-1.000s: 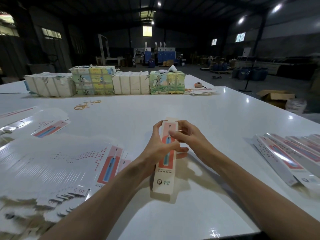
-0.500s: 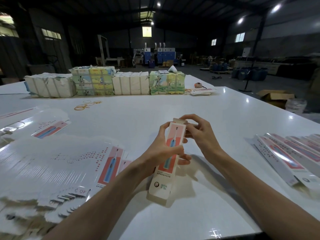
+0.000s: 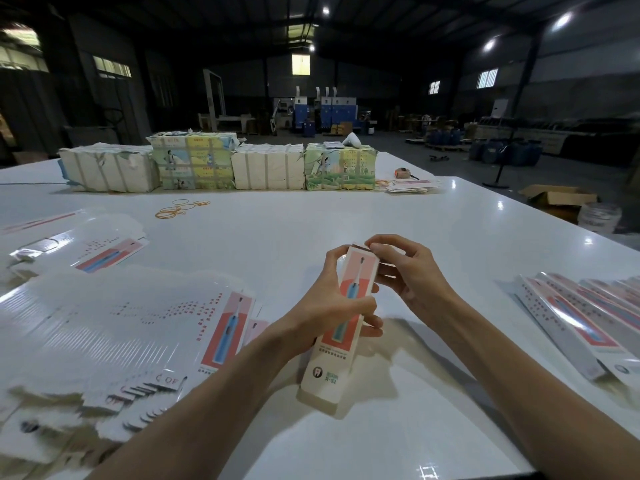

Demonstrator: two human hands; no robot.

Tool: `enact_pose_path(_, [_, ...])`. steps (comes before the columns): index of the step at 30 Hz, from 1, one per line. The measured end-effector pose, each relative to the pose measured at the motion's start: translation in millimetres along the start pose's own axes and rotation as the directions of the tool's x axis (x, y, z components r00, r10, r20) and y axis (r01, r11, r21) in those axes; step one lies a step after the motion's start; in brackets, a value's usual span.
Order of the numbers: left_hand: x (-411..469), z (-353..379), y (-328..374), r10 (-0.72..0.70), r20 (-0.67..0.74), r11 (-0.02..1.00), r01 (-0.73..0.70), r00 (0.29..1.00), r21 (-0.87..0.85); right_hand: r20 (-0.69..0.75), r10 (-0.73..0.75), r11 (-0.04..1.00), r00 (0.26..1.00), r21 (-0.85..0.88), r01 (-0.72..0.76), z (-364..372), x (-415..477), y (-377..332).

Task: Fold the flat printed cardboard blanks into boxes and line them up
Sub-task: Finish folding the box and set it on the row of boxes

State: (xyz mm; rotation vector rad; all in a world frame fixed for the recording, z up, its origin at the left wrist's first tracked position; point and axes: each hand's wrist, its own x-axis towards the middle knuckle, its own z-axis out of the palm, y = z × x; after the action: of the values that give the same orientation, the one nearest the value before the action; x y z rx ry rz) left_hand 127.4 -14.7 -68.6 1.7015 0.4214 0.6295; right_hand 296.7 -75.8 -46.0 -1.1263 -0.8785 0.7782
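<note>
A long white and pink toothbrush box (image 3: 330, 368) is held up over the white table (image 3: 346, 216), tilted with its far end raised. My left hand (image 3: 332, 306) grips its middle, fingers wrapped round the front. My right hand (image 3: 405, 268) pinches the flap at the box's far end. A thick fanned stack of flat printed blanks (image 3: 114, 327) lies at the left. A row of folded boxes (image 3: 585, 317) lies side by side at the right edge.
Wrapped paper bundles (image 3: 221, 164) line the far side of the table. Rubber bands (image 3: 180, 209) lie behind the blanks, more blanks (image 3: 86, 247) sit at far left, and a small stack of cards with a tape measure (image 3: 405, 174) is at the back right.
The box has been lifted and tilted, its near end now further toward me. My right hand moved from the box's front face to its far end flap.
</note>
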Motion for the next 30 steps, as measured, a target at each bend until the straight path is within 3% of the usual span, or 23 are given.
enact_pose_path(9, [4.5, -2.5, -5.9, -0.011, -0.018, 0.997, 0.012, 1.000, 0.082, 0.025, 0.066, 0.997, 0.997, 0.034, -0.067, -4.8, -0.5, -6.4])
enact_pose_path(15, [3.3, -5.3, -2.1, -0.050, -0.052, 0.997, 0.053, 0.997, 0.056, 0.146, 0.058, 0.997, 0.988, 0.041, -0.065, -4.5, -1.6, -8.3])
enact_pose_path(18, [4.4, -7.7, -1.5, -0.056, -0.080, 0.998, 0.057, 0.995, 0.011, 0.192, 0.000, 1.000, 0.981, -0.022, 0.005, 1.8, -4.6, -2.9])
enact_pose_path(25, [5.3, -6.9, -1.3, -0.072, -0.084, 0.996, 0.068, 0.994, -0.050, 0.097, -0.189, 0.956, 0.977, -0.209, 0.205, 8.9, -8.9, 3.1])
enact_pose_path(30, [5.5, -2.6, -2.3, -0.120, -0.116, 0.991, 0.112, 0.986, -0.080, 0.092, -0.195, 0.942, 0.976, -0.261, 0.212, 8.8, -9.0, 9.8])
